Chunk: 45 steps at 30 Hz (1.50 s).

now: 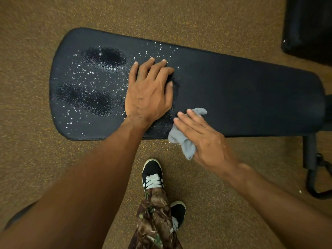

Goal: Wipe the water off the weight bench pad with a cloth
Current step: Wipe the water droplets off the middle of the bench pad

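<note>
Now L hand [149, 92] flat, fingers [152, 67] spread, on wet pad [233, 97]; R hand [206, 139] straight-fingered, seemingly pressing cloth [177, 138].

cloth [181, 141]: mostly covered by the right hand [203, 139]
second black pad [309, 26]: cut off by top and right edges
bench frame [312, 169]: runs off right edge, perhaps a foot bar

left hand [149, 94] flat, right hand [203, 137] outstretched

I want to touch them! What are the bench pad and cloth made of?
The bench pad looks like black vinyl or fake leather: pebbly, and water beads on it. The cloth looks like soft grey fabric: it bunches and folds.
</note>
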Each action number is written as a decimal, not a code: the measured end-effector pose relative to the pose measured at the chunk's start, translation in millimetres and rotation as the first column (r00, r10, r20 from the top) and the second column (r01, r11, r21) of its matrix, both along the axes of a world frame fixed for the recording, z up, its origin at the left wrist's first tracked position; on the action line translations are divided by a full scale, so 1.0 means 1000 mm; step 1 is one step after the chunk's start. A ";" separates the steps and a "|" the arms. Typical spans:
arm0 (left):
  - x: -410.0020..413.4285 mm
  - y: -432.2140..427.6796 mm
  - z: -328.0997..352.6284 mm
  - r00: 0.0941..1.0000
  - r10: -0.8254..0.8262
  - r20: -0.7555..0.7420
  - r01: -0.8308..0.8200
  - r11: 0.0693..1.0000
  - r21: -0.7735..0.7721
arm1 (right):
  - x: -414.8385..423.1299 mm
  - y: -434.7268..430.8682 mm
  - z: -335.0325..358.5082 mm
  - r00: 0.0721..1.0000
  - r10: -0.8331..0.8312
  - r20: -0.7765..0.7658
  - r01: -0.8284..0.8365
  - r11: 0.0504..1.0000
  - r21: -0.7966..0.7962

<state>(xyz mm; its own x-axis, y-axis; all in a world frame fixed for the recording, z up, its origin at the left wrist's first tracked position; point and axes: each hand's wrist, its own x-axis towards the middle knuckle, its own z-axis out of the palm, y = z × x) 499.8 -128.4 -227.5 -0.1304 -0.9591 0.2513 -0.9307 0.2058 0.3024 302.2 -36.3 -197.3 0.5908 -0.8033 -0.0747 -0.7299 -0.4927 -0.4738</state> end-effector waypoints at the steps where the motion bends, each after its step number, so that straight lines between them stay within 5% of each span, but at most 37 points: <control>1: 0.000 0.000 0.000 1.000 -0.001 -0.004 0.001 1.000 0.002 | 0.006 0.005 -0.002 1.000 0.020 0.017 -0.020 1.000 0.010; 7: 0.003 0.004 0.002 0.995 -0.015 -0.096 0.016 1.000 0.010 | -0.036 0.016 0.001 0.977 0.196 -0.080 -0.194 0.980 0.032; 13: 0.017 0.014 0.021 0.973 -0.024 -0.231 0.016 0.999 -0.040 | -0.009 -0.005 0.024 0.992 -0.071 0.100 0.067 0.997 0.042; 18: 0.047 0.034 0.028 0.984 0.031 -0.177 -0.033 0.999 -0.009 | 0.027 -0.018 0.025 0.996 -0.071 0.060 0.073 0.997 -0.027; 27: 0.065 0.047 0.012 0.999 0.048 -0.015 -0.048 0.998 0.028 | 0.038 0.000 0.012 0.963 -0.016 -0.268 0.005 0.999 -0.041; 32: 0.061 0.046 0.012 0.995 0.094 0.038 -0.095 0.995 0.028 | 0.055 -0.004 0.009 0.976 -0.086 -0.201 0.083 0.996 -0.023; 38: 0.060 0.046 0.013 0.992 0.103 0.074 -0.106 0.994 0.038 | 0.020 -0.006 0.005 0.971 0.204 -0.123 -0.210 0.977 -0.045; 43: 0.059 0.047 0.012 0.990 0.116 0.081 -0.119 0.992 0.034 | 0.052 -0.011 0.001 0.999 -0.002 -0.052 0.000 0.999 -0.038; 45: 0.060 0.047 0.011 0.989 0.116 0.087 -0.119 0.993 0.027 | 0.068 -0.003 0.001 0.999 0.041 -0.035 -0.042 0.999 -0.032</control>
